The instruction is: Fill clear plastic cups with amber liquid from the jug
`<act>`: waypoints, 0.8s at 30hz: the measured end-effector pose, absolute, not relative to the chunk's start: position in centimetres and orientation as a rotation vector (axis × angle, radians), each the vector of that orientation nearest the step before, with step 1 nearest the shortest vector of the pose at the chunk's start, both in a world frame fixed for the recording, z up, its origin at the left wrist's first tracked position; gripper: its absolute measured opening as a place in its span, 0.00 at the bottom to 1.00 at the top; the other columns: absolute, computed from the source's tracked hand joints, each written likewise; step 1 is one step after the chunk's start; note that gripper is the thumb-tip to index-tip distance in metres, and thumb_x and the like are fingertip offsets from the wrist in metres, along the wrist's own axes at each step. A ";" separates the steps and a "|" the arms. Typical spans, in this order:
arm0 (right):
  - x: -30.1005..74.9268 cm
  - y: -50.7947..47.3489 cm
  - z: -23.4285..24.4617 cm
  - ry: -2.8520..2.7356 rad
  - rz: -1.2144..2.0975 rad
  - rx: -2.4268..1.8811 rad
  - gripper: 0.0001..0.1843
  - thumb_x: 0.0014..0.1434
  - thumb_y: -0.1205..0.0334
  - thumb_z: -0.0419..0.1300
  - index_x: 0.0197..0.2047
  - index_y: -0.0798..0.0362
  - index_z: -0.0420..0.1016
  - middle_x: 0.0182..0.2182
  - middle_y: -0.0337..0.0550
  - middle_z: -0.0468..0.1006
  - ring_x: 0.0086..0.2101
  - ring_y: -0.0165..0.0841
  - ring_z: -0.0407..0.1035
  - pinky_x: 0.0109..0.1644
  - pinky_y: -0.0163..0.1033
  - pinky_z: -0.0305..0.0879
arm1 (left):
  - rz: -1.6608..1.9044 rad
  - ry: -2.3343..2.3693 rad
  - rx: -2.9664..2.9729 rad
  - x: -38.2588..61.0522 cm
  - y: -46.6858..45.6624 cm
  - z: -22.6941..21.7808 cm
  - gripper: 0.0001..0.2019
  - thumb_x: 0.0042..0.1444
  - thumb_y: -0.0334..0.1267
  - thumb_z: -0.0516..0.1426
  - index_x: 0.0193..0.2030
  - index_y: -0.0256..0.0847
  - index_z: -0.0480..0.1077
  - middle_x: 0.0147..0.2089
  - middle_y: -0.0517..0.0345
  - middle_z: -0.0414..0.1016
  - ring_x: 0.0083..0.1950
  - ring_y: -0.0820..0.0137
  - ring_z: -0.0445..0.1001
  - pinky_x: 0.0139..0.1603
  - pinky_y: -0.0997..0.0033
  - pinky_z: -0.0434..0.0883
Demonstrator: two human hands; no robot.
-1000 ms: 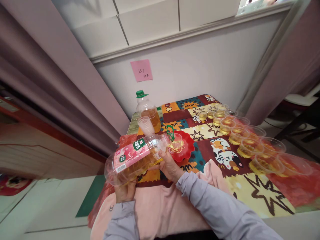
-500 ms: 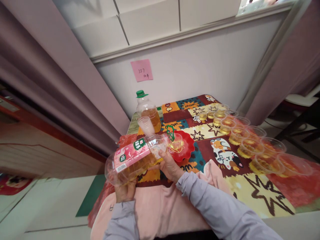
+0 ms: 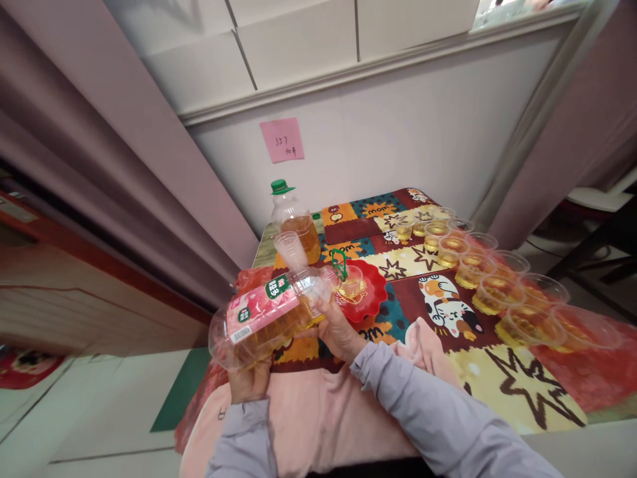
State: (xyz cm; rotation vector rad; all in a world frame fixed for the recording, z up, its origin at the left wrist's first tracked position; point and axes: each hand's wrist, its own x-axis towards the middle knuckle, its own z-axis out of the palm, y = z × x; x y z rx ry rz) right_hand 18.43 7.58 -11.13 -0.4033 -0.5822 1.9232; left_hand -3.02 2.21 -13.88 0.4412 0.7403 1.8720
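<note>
Both hands hold a large clear bottle [image 3: 263, 317] with a pink label and yellow liquid, tipped on its side. My left hand [image 3: 249, 380] grips its base from below. My right hand [image 3: 337, 330] is wrapped round its neck end. The bottle's mouth, with a green ring handle [image 3: 340, 264], points at a small clear cup [image 3: 354, 282] standing on a red plate [image 3: 371, 297]. The cup holds some yellow liquid.
A second bottle [image 3: 294, 224] with a green cap stands at the table's far left, a stack of empty cups [image 3: 290, 251] in front of it. A row of several filled cups [image 3: 490, 282] runs along the right. A patterned cloth [image 3: 502, 372] covers the table; a pink note [image 3: 282, 140] is on the wall.
</note>
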 end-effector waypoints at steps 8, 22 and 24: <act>18.4 7.6 -11.3 -0.574 1.927 -0.395 0.43 0.54 0.39 0.77 0.65 0.41 0.65 0.56 0.41 0.83 0.50 0.42 0.82 0.39 0.46 0.87 | 1.930 0.813 0.433 -2.6 2.5 -13.8 0.27 0.65 0.55 0.64 0.68 0.51 0.75 0.64 0.51 0.83 0.56 0.57 0.85 0.42 0.67 0.85; 18.4 7.6 -11.3 -0.565 1.928 -0.416 0.44 0.53 0.39 0.78 0.66 0.40 0.65 0.56 0.40 0.83 0.49 0.42 0.82 0.39 0.46 0.87 | 1.912 0.978 0.484 -2.6 2.5 -13.9 0.31 0.59 0.61 0.67 0.66 0.53 0.77 0.69 0.54 0.79 0.60 0.55 0.82 0.41 0.67 0.85; 18.4 7.6 -11.2 -0.571 1.930 -0.419 0.43 0.54 0.39 0.77 0.65 0.40 0.65 0.56 0.41 0.82 0.50 0.42 0.82 0.40 0.46 0.87 | 1.904 0.931 0.477 -2.7 2.5 -14.0 0.29 0.60 0.61 0.66 0.66 0.55 0.77 0.67 0.53 0.81 0.58 0.56 0.83 0.41 0.66 0.85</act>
